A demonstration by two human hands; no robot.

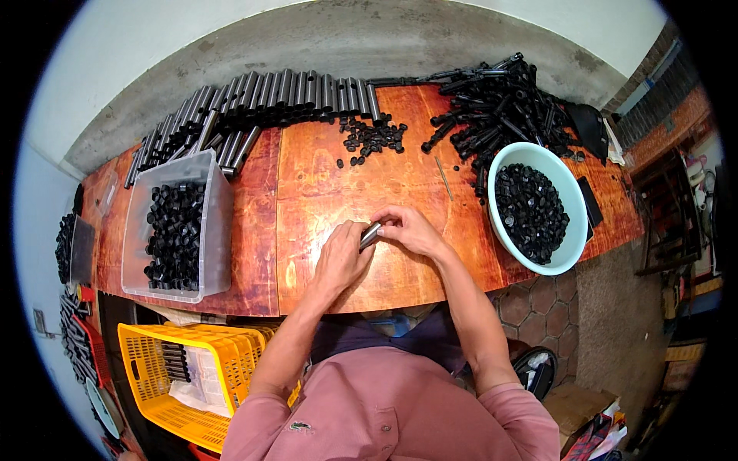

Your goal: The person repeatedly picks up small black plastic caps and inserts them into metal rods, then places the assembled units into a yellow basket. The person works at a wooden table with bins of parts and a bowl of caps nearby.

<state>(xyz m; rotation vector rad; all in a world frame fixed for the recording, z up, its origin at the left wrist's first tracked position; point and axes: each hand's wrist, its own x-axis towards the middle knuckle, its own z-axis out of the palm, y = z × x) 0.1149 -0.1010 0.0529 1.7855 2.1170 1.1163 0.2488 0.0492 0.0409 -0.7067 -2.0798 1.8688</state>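
Over the middle of the reddish wooden table (323, 173), a short dark metal tube (370, 235) is held between my two hands, tilted up toward the right. My left hand (343, 253) wraps round its lower part. With fingertips and thumb, my right hand (411, 230) closes at the tube's upper end; whether a small part sits in those fingers is hidden. Beyond the hands lies a loose scatter of small black caps (374, 137). A thin metal rod (444, 178) rests on the wood to their right.
Stacked metal tubes (288, 91) line the back wall. Black caps fill a clear plastic bin (218, 230) at left and a pale blue basin (570, 184) at right. Behind the basin is a heap of black rod-like parts (500, 107). Below the table's front edge stands a yellow crate (238, 361).
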